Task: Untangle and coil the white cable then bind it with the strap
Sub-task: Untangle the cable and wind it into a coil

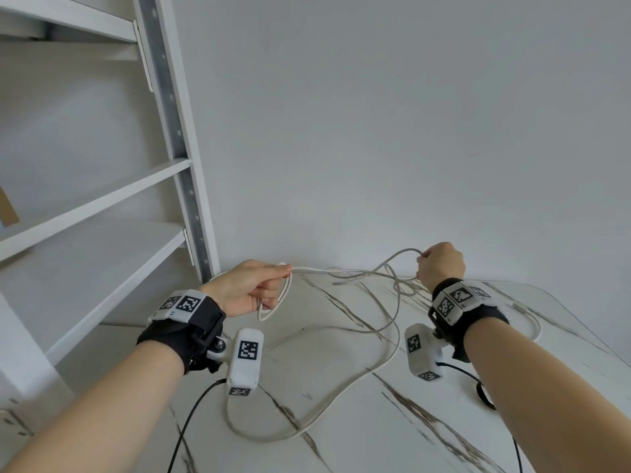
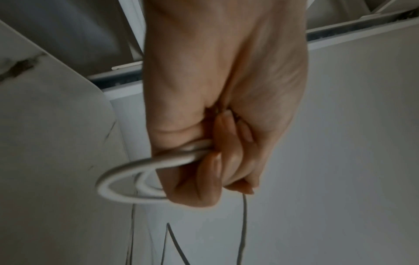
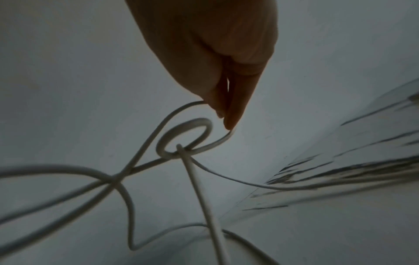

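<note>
A long white cable (image 1: 341,397) sprawls in loose loops over the marble table (image 1: 409,438). My left hand (image 1: 252,288) is raised above the table's far left and grips a small coil of the cable (image 2: 127,177) in its curled fingers (image 2: 211,166). A strand runs rightward from it to a tangle (image 1: 403,285). My right hand (image 1: 440,262), raised at the far right, pinches a bend of the cable (image 3: 179,111) between thumb and fingertips (image 3: 229,123), just above a small knot-like loop (image 3: 186,138). A dark band (image 1: 483,394) near my right forearm may be the strap.
A white shelving unit (image 1: 102,199) with a metal upright stands to the left. A plain white wall (image 1: 375,131) lies right behind the table's far edge. Black camera leads (image 1: 191,425) trail from my wrist mounts over the near table.
</note>
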Tool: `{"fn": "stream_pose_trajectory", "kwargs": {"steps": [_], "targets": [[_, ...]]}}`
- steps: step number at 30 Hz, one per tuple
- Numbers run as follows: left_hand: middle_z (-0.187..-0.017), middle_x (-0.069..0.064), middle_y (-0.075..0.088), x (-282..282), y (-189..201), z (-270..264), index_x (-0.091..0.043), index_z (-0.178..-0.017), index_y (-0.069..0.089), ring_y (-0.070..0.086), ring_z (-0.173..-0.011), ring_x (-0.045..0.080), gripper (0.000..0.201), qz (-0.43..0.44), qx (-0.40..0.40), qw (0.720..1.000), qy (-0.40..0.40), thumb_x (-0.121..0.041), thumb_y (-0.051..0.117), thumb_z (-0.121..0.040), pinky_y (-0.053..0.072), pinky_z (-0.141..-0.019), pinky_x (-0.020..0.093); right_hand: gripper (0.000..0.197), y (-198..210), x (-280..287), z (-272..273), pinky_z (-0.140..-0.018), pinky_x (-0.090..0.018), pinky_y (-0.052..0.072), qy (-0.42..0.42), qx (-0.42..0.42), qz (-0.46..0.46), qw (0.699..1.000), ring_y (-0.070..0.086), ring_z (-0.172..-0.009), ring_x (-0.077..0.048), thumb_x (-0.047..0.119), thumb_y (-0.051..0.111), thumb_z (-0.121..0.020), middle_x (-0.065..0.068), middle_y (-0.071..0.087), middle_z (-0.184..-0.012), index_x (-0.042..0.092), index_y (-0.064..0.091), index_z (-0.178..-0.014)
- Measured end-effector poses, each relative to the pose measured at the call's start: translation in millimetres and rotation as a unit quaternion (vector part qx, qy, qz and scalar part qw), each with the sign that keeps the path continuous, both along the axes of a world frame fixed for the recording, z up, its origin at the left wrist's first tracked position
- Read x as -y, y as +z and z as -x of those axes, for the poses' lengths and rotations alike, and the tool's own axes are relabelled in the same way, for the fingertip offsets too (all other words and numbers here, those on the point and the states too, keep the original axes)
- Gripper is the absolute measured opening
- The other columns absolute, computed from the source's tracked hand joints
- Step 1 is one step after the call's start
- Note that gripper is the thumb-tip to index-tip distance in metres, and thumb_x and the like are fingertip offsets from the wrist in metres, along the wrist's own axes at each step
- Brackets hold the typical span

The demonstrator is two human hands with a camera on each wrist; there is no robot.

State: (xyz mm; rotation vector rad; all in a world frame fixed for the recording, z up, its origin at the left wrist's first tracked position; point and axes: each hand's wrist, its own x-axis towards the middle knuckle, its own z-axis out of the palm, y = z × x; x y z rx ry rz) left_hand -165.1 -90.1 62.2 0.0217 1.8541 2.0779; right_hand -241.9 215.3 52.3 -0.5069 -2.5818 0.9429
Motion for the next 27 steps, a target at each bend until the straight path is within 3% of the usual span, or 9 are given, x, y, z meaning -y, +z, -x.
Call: {"fn": "stream_pose_trajectory", "kwargs": {"steps": [3, 6, 8, 11, 15, 17, 21, 25, 27], "targets": [[-0.045, -0.009, 0.023, 4, -2, 1, -0.01, -0.077, 0.052, 0.02, -0.037, 0.005, 0.027, 0.006, 0.009, 1.0, 0.017, -0.021, 0.044, -0.1, 0.029, -0.042, 0.019, 0.012, 2, -10, 1, -0.072, -0.035, 0.056, -0.041, 0.028, 0.059, 0.997, 0.069, -0.08, -0.035, 0.0, 0.052, -0.085, -0.022, 0.07, -0.087, -0.003, 0.063, -0.08], [-0.044, -0.008, 0.027, 4, -6, 5, -0.009, -0.074, 0.052, 0.023, -0.036, 0.005, 0.03, -0.017, 0.012, 0.996, 0.087, -0.021, 0.044, -0.1, 0.031, -0.041, 0.019, 0.016, 2, -12, 0, -0.058, -0.037, 0.061, -0.042, 0.065, 0.142, 0.987, 0.068, -0.049, -0.027, 0.001, 0.044, -0.087, -0.02, 0.07, -0.077, -0.003, 0.057, -0.079], [-0.043, -0.007, 0.029, 2, -9, 8, -0.009, -0.072, 0.049, 0.024, -0.034, 0.005, 0.031, -0.041, 0.01, 0.988, 0.149, -0.02, 0.044, -0.101, 0.031, -0.039, 0.018, 0.019, 1, -13, -1, -0.052, -0.035, 0.059, -0.05, 0.06, 0.181, 0.98, 0.064, -0.038, -0.023, 0.0, 0.042, -0.087, -0.018, 0.068, -0.067, -0.006, 0.06, -0.084], [-0.042, -0.006, 0.029, -2, -9, 11, -0.01, -0.069, 0.045, 0.023, -0.033, 0.006, 0.033, -0.061, 0.004, 0.972, 0.229, -0.019, 0.042, -0.101, 0.029, -0.039, 0.018, 0.022, 3, -15, -4, -0.039, -0.028, 0.054, -0.046, 0.058, 0.218, 0.973, 0.056, -0.03, -0.019, -0.004, 0.043, -0.087, -0.015, 0.06, -0.052, -0.006, 0.056, -0.069], [-0.041, -0.005, 0.031, -8, -4, 11, -0.012, -0.067, 0.043, 0.027, -0.034, 0.008, 0.037, -0.078, 0.017, 0.972, 0.221, -0.022, 0.039, -0.102, 0.03, -0.044, 0.022, 0.026, 4, -13, -10, -0.028, -0.017, 0.042, 0.018, 0.101, 0.273, 0.956, 0.05, -0.023, -0.013, -0.003, 0.047, -0.091, -0.008, 0.054, -0.033, -0.005, 0.054, -0.066], [-0.04, -0.003, 0.035, -13, -1, 10, -0.012, -0.067, 0.042, 0.029, -0.034, 0.01, 0.038, -0.08, 0.035, 0.976, 0.2, -0.023, 0.036, -0.103, 0.03, -0.046, 0.024, 0.01, 4, -8, -13, -0.033, -0.02, 0.047, 0.076, 0.101, 0.287, 0.949, 0.058, -0.031, -0.014, -0.002, 0.053, -0.091, -0.01, 0.06, -0.041, -0.009, 0.058, -0.086], [-0.042, 0.001, 0.046, -22, 2, 8, -0.011, -0.069, 0.046, 0.043, -0.033, 0.013, 0.034, -0.102, 0.073, 0.974, 0.188, -0.02, 0.039, -0.102, 0.04, -0.039, 0.019, 0.03, 10, 11, -23, -0.05, -0.029, 0.058, 0.17, 0.105, 0.303, 0.932, 0.065, -0.061, -0.028, -0.006, 0.051, -0.091, -0.02, 0.064, -0.075, -0.008, 0.048, -0.121], [-0.047, 0.002, 0.053, -29, 9, 4, -0.01, -0.069, 0.049, 0.052, -0.037, 0.013, 0.033, -0.142, 0.083, 0.971, 0.171, -0.02, 0.043, -0.1, 0.044, -0.041, 0.018, 0.033, 22, 43, -32, -0.075, -0.033, 0.053, 0.205, 0.133, 0.034, 0.969, 0.06, -0.087, -0.029, 0.004, 0.045, -0.09, -0.016, 0.06, -0.101, -0.006, 0.051, -0.121], [-0.046, 0.001, 0.052, -31, 13, 2, -0.011, -0.069, 0.049, 0.052, -0.036, 0.012, 0.033, -0.147, 0.082, 0.973, 0.157, -0.021, 0.043, -0.1, 0.044, -0.04, 0.018, 0.041, 28, 60, -41, -0.092, -0.036, 0.046, 0.203, 0.074, -0.061, 0.974, 0.055, -0.11, -0.031, 0.003, 0.044, -0.086, -0.016, 0.056, -0.123, 0.0, 0.046, -0.127]]}}
